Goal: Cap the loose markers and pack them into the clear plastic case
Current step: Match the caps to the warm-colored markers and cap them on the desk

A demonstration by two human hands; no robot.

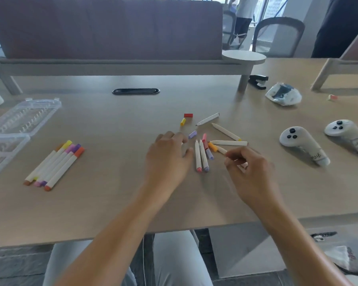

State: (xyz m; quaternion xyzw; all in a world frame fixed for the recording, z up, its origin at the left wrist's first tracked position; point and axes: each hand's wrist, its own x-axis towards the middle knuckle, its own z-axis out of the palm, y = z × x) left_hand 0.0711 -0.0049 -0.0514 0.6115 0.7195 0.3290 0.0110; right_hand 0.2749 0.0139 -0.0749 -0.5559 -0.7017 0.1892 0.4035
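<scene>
Both hands work above the table [112, 203]. Left hand [167, 159] hovers palm down, fingers loosely spread, holding nothing. Right hand [248, 172] pinches a white marker [222, 150], long axis toward 10 o'clock. Loose markers [201, 155] lie between the hands, tips toward 12 o'clock. Capped markers [54, 166] point toward 1 o'clock. Clear plastic case [23, 118] lies open at 10 o'clock.

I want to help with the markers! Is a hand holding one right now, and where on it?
The right hand pinches a white uncapped marker near one end; which end is hidden. The left hand holds nothing.
</scene>
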